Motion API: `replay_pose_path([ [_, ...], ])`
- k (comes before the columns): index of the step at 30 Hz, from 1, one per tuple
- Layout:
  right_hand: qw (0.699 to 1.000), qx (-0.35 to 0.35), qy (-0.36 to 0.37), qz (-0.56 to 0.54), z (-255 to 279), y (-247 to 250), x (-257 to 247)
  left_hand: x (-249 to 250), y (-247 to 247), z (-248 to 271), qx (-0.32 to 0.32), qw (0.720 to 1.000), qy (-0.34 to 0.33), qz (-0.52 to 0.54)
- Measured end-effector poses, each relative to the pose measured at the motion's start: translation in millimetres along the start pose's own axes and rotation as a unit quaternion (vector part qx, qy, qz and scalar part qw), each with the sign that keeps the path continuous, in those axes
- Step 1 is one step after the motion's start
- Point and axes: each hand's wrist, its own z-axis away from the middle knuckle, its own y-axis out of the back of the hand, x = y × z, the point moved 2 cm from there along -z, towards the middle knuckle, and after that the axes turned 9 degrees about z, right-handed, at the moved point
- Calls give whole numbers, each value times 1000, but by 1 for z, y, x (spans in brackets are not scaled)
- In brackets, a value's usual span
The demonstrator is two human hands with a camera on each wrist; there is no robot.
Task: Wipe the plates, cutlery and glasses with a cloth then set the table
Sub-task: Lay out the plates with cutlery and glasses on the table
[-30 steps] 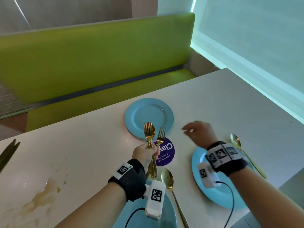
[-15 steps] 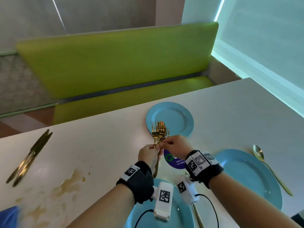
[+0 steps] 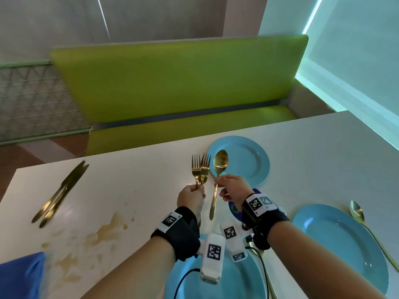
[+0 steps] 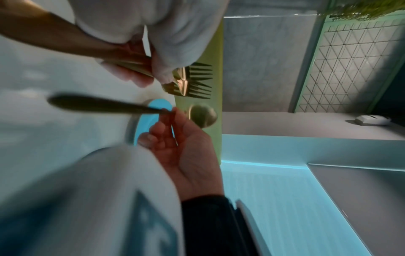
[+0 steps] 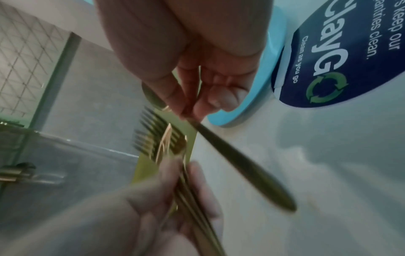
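Observation:
My left hand [image 3: 191,196] grips two gold forks [image 3: 200,167] upright above the white table [image 3: 129,190], tines up; the same forks [image 4: 192,81] show in the left wrist view. Just right of it my right hand [image 3: 232,186] pinches the neck of a gold spoon [image 3: 220,161], bowl up and handle hanging down. In the right wrist view the spoon's handle [image 5: 241,164] slants across beside the forks [image 5: 160,140]. Three light blue plates lie on the table: a far plate [image 3: 248,160], a right plate [image 3: 336,242] and a near plate [image 3: 237,281] under my wrists.
Two gold knives [image 3: 60,193] lie at the table's left. A brownish spill [image 3: 97,238] stains the near left, next to a blue cloth [image 3: 19,275] at the corner. Another gold spoon [image 3: 358,214] lies right of the right plate. A round dark sticker [image 3: 236,209] and a green bench [image 3: 177,83] lie beyond.
My right hand came over to the left hand's bundle and drew the spoon out to the right. The left hand keeps only the forks. My view swung left.

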Motion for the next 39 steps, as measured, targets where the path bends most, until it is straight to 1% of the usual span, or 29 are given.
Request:
replay_pose_path([
  [3,999,9,2,-39,-5,16,-3,3,8,-8,19,1000,-7,9],
  [5,999,27,9,-18,-10,34,-4,5,13,-12,20,1000,-12,13],
  [7,997,59,7,40,-18,60,-1,9,17,-17,20,1000,-17,13],
  [9,984,102,7,145,-26,89,1,12,19,-20,18,999,-26,5],
  [10,965,125,9,231,-28,104,0,14,20,-21,17,999,-30,1],
  [11,928,142,14,344,-31,120,0,16,20,-22,15,999,-34,-1],
  [12,874,151,15,462,-35,133,0,18,20,-22,13,999,-37,-3],
  [13,818,151,15,554,-39,145,0,19,19,-23,10,999,-38,-7],
  [14,782,150,11,604,-41,153,-1,19,18,-24,9,999,-39,-12],
  [15,739,134,13,661,-45,161,2,19,16,-24,9,999,-40,-15],
  [16,709,122,1,695,-47,166,4,19,14,-25,9,999,-40,-16],
  [17,667,97,-1,739,-55,172,9,19,12,-25,9,999,-40,-15],
  [19,641,68,-13,764,-67,178,18,19,6,-26,4,999,-37,-15],
  [21,629,46,-28,776,-79,181,23,18,0,-27,-3,999,-32,-11],
  [22,637,46,-47,768,-83,181,22,18,-2,-28,-6,999,-30,-6],
  [23,638,47,-46,767,-89,181,23,17,-4,-28,-11,1000,-28,-2],
  [24,629,39,-52,775,-93,178,22,16,-6,-29,-16,1000,-26,0],
  [26,642,20,-56,764,-100,173,19,13,-9,-29,-23,999,-22,0],
  [27,659,30,-40,751,-106,174,19,12,-10,-29,-26,999,-20,-2],
  [29,688,48,-41,723,-112,172,15,11,-12,-30,-32,999,-16,-4],
  [31,709,58,-19,703,-121,170,13,11,-13,-32,-38,999,-14,3],
  [34,709,61,5,703,-127,169,1,13,-15,-35,-38,999,-13,5],
  [35,703,64,19,708,-130,169,-2,13,-15,-36,-38,999,-14,6],
  [39,682,81,38,726,-143,177,-9,14,-14,-41,-31,999,-15,13],
])
